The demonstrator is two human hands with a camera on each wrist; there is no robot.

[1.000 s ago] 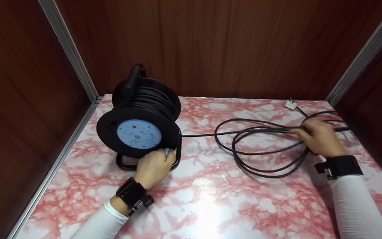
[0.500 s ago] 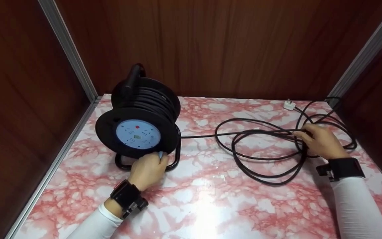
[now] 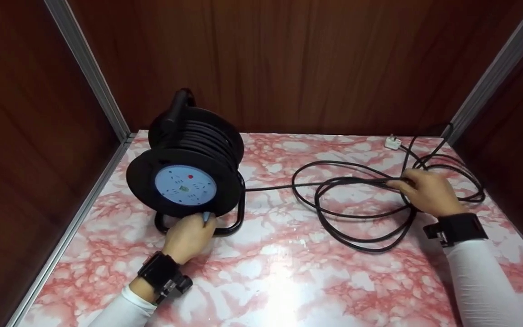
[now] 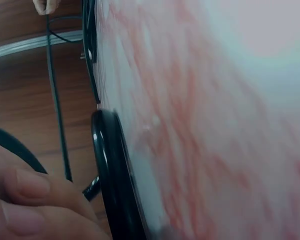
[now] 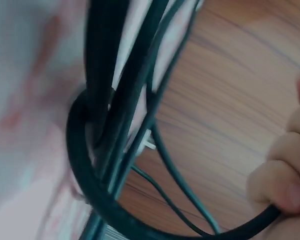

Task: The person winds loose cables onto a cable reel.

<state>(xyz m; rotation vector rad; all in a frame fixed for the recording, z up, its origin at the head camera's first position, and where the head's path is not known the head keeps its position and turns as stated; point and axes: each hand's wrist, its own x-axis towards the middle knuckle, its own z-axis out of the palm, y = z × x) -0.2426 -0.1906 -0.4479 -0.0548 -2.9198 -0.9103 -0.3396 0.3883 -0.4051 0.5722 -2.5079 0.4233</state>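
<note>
A black cable reel [image 3: 140, 181] with a pale blue socket panel [image 3: 184, 185] stands at the left in the head view. My left hand [image 3: 189, 238] grips the small blue crank knob [image 3: 206, 217] at the lower edge of its front disc. Curled left fingers [image 4: 25, 200] show beside the reel's black tube stand [image 4: 110, 170] in the left wrist view. To the right, my right hand [image 3: 431, 193] pinches the black cable [image 3: 268, 188], which runs nearly straight to the reel. In the right wrist view, the cable [image 5: 165, 235] bends away from my curled fingers [image 5: 275, 182].
Loose cable loops [image 3: 357, 247] lie on the red-and-white marbled table [image 3: 288, 281] around my right hand. A white plug [image 3: 392, 142] rests near the back edge. Brown wood-grain panels [image 3: 288, 68] enclose the back and both sides.
My left hand has moved left along the disc's lower edge with the knob, and the socket panel has turned clockwise. My right hand has shifted slightly left; the loops behind it have changed shape.
</note>
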